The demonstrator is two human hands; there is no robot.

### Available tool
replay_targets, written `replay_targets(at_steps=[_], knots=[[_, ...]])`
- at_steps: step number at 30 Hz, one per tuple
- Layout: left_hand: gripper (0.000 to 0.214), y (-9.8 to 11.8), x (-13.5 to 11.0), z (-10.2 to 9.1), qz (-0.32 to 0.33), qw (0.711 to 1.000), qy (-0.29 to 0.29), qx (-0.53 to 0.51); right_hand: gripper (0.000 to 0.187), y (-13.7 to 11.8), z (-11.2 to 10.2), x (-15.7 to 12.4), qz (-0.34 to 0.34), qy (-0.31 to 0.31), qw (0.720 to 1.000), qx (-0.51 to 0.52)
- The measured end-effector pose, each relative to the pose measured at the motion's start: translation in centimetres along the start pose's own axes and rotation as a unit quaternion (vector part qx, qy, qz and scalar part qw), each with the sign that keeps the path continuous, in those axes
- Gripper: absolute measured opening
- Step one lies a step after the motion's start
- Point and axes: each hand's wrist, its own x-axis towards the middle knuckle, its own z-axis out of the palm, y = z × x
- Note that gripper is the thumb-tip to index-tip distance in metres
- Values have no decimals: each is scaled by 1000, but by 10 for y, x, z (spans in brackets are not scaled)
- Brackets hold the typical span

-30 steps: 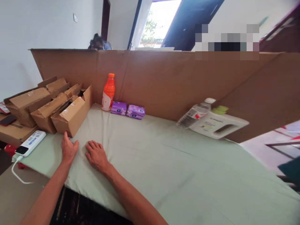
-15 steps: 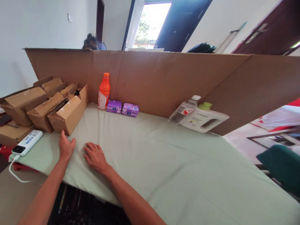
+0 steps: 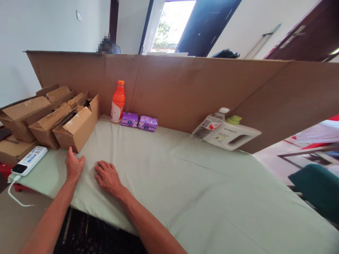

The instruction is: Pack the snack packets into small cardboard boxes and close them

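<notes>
My left hand point(image 3: 75, 165) rests on the pale green cloth point(image 3: 201, 183) with its fingers stretched out and holds nothing. Its fingertips lie at the near corner of the closest cardboard box point(image 3: 79, 132); whether they touch it I cannot tell. To its right my right hand point(image 3: 108, 175) lies palm down on the cloth, fingers spread, with nothing in it. Farther back stand an orange bottle point(image 3: 118, 102) and two purple tissue packs point(image 3: 147, 123). A clear plastic bottle point(image 3: 209, 126) leans against a white jug point(image 3: 233, 135) with a green cap.
A tall cardboard panel point(image 3: 169, 88) runs along the back edge. Several open boxes point(image 3: 43, 121) crowd the left side. Near the left front corner lies a white device point(image 3: 29, 161) with a cable. A dark green chair back point(image 3: 315, 188) stands beyond the right edge.
The view has shifted very slightly. Both hands keep their places on the cloth, and the objects stand as before.
</notes>
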Motion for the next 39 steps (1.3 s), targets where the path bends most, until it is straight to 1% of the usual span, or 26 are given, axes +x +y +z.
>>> replay_targets(at_steps=[8,17,26,30,34,36,39], knots=[[82,3,0,-2,3,1000,-4,-6,36,1,-1,1,2,0,1000,-1],[81,-1,-2,-1,-9,1000,-7,-18,38,4,-3,-2,-2,-17,1000,13],[81,8,-8,-6,-26,997,-17,-64,37,9,-5,-5,-11,-10,999,42],[79,6,-15,-5,-53,993,-12,-100,38,16,1,-8,-19,-10,998,53],[73,5,-22,-5,-86,986,-3,-142,40,25,12,-14,-35,1,997,64],[71,6,-25,-3,-98,982,-2,-159,40,30,17,-17,-43,19,997,66],[68,8,-29,-2,-109,979,-4,-173,36,36,24,-20,-62,61,994,66]])
